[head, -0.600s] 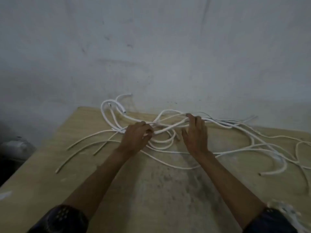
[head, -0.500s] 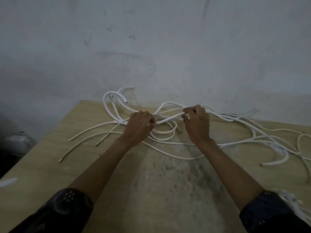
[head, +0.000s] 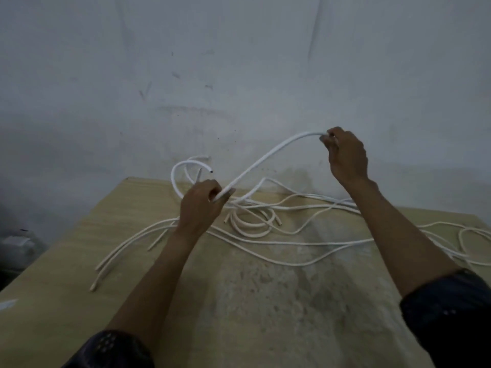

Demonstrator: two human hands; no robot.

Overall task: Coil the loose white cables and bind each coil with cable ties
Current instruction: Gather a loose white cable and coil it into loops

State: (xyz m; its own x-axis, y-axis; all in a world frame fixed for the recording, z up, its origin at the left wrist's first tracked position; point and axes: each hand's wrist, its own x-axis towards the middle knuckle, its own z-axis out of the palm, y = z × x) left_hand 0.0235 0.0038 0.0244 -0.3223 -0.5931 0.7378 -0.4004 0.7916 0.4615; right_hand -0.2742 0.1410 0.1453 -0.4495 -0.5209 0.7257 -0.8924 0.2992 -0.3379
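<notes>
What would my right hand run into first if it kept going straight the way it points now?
Probably the grey wall. The right hand is raised above the table, pinching the white cable, and points up and away; nothing shows between them, though depth is unclear.

Cables [head: 292,243] sprawl over the table's [head: 66,261] far half, before the wall [head: 239,75], with a coil [head: 249,229] mid-tangle. Left of the table sits perhaps a container [head: 16,247].
</notes>
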